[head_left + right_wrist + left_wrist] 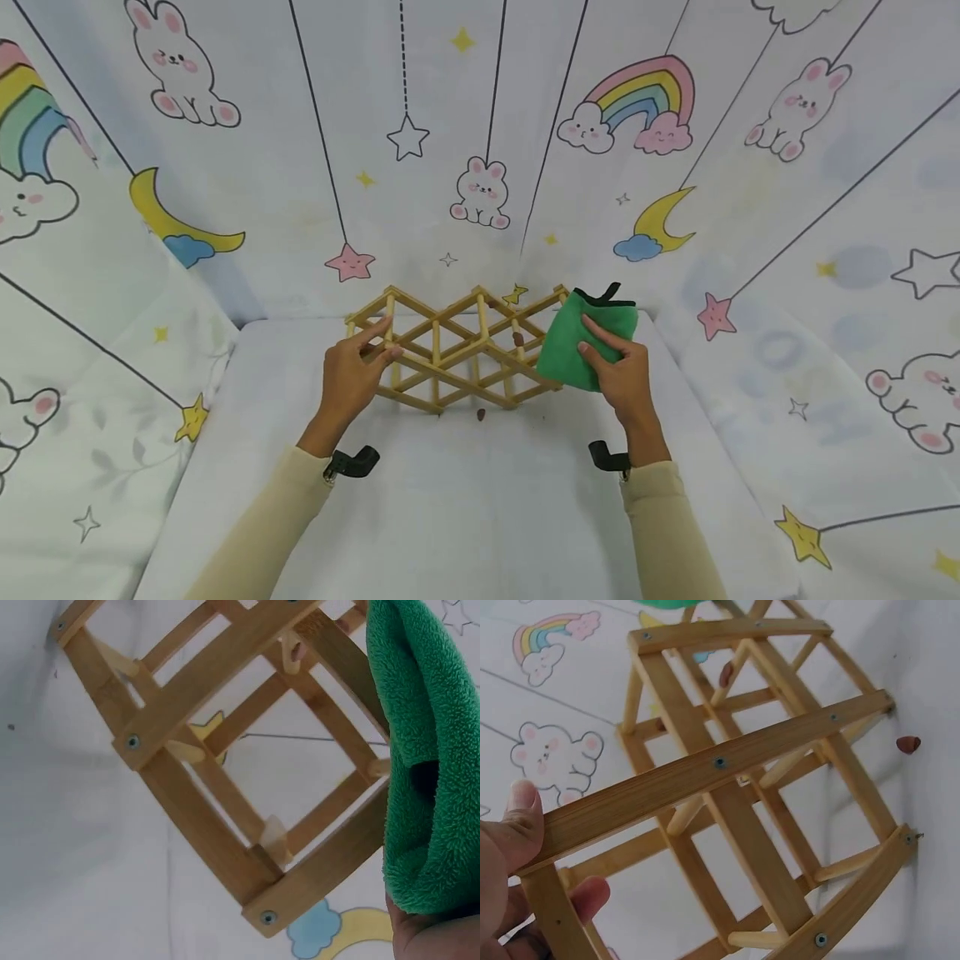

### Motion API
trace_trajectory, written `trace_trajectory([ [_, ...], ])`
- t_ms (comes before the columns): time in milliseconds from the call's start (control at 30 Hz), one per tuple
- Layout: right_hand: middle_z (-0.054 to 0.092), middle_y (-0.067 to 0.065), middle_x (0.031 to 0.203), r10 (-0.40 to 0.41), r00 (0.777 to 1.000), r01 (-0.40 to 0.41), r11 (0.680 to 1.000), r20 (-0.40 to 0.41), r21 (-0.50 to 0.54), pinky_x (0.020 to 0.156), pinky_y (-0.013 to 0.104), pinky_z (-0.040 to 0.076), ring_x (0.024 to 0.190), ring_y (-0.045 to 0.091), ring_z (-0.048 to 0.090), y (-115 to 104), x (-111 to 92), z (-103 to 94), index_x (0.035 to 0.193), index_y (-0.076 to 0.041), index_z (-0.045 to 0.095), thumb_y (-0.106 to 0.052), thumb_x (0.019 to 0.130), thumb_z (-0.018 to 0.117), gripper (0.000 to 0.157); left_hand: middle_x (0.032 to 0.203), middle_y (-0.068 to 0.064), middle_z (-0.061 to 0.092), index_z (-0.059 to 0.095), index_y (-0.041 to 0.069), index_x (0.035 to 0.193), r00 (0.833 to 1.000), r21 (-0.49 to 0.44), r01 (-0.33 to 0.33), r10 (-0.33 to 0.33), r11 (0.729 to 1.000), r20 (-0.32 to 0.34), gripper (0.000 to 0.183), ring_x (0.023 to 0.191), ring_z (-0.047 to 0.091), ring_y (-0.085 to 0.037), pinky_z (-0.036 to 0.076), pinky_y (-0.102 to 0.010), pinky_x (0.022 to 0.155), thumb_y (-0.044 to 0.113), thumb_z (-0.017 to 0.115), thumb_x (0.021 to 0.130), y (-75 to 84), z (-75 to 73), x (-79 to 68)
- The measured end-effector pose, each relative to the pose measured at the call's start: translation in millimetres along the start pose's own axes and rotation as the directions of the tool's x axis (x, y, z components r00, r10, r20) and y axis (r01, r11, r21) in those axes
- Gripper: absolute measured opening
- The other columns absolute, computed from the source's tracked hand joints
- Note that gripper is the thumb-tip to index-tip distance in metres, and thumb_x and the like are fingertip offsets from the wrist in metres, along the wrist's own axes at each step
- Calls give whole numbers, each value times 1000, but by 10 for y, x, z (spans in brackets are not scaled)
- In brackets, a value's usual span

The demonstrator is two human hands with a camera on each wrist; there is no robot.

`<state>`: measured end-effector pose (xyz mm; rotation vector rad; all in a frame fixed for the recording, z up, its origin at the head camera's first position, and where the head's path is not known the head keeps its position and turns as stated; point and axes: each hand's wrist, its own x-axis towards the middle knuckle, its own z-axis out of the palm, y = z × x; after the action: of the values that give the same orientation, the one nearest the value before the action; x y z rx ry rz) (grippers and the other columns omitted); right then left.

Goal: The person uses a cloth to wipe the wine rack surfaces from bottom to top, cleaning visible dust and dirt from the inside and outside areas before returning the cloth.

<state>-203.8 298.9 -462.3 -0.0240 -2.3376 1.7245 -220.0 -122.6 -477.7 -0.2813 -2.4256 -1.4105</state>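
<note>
An expanding wooden lattice rack [437,342] with crossed slats and round pegs stands at the table's far edge. My left hand [351,375] grips its left end; in the left wrist view the thumb lies on the end of a slat [652,784] and fingertips show behind. At the rack's right end, my right hand [628,379] holds a green towelling cloth [566,350] with black edging and a black strip on top. Up close the cloth [450,825] looks folded over, beside the slats. Whether it touches the wood is unclear.
A small reddish-brown lump [481,414] lies on the white table [480,508] in front of the rack. Similar brown bits [726,673] cling to the pegs. Behind the table hangs a printed backdrop [442,83] with rabbits, stars and rainbows.
</note>
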Motion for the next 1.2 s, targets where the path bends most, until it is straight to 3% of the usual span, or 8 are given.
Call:
trace_trajectory([
  [100, 50, 4, 163, -20, 1000, 20, 1000, 23, -22, 107, 35, 53, 143, 24, 53, -69, -149, 0, 143, -26, 69, -23, 100, 78, 45, 135, -16, 73, 64, 17, 149, 1000, -11, 11, -11, 1000, 29, 54, 109, 78, -32, 58, -31, 83, 22, 80, 97, -40, -117, -40],
  [233, 53, 7, 161, -20, 995, 24, 999, 100, -38, 96, 20, 55, 136, 17, 58, -194, -337, -46, 142, -19, 70, -21, 99, 79, 45, 145, -18, 66, 60, 16, 152, 997, -26, 35, -33, 999, 70, 55, 120, 74, -37, 61, -51, 94, 21, 76, 100, -87, -264, -88],
  [367, 52, 11, 160, 9, 995, -7, 1000, 104, -18, 92, 19, 57, 130, 10, 59, -318, -430, -187, 143, -15, 69, -19, 98, 79, 46, 156, -18, 56, 53, 13, 157, 993, -11, 16, -14, 1000, 115, 57, 128, 67, -44, 53, -65, 104, 23, 71, 104, -119, -323, -105],
  [567, 52, 17, 155, 70, 997, -72, 996, 22, 60, 84, 23, 62, 114, 8, 70, -343, -414, -361, 143, -15, 69, -18, 95, 83, 51, 156, -21, 56, 47, 12, 161, 993, 53, -17, 11, 998, 115, 69, 129, 65, -48, 47, -68, 109, 28, 76, 101, -169, -261, -95],
  [767, 60, 28, 144, 223, 950, -163, 951, 218, -262, 84, 39, 64, 111, 28, 73, -79, -443, -462, 145, -17, 67, -29, 96, 82, 52, 153, -25, 57, 47, 12, 161, 996, 64, -20, 15, 998, 86, 69, 127, 65, -51, 45, -70, 110, 22, 77, 99, -215, -263, -102],
  [933, 62, 34, 138, 262, 950, -142, 844, 168, -517, 76, 38, 63, 101, 31, 74, -30, -480, -673, 140, -18, 72, -26, 97, 80, 45, 153, -25, 57, 45, 15, 162, 995, 55, -8, 3, 998, 98, 69, 130, 64, -51, 44, -70, 110, 27, 76, 101, -222, -277, -102],
  [1100, 61, 25, 141, 162, 978, -124, 958, 132, -260, 76, 32, 64, 97, 18, 75, -83, -477, -644, 143, -18, 70, -28, 96, 82, 49, 149, -28, 59, 44, 17, 163, 994, 40, 17, -21, 999, 105, 69, 132, 62, -52, 44, -71, 110, 27, 75, 101, -233, -266, -119],
  [1200, 60, 25, 143, 162, 965, -120, 972, 207, -200, 81, 35, 65, 103, 19, 75, -1, -431, -582, 144, -18, 69, -32, 97, 82, 51, 152, -27, 57, 43, 18, 163, 993, 31, 29, -32, 999, 116, 69, 135, 60, -52, 44, -71, 111, 28, 74, 102, -227, -259, -119],
])
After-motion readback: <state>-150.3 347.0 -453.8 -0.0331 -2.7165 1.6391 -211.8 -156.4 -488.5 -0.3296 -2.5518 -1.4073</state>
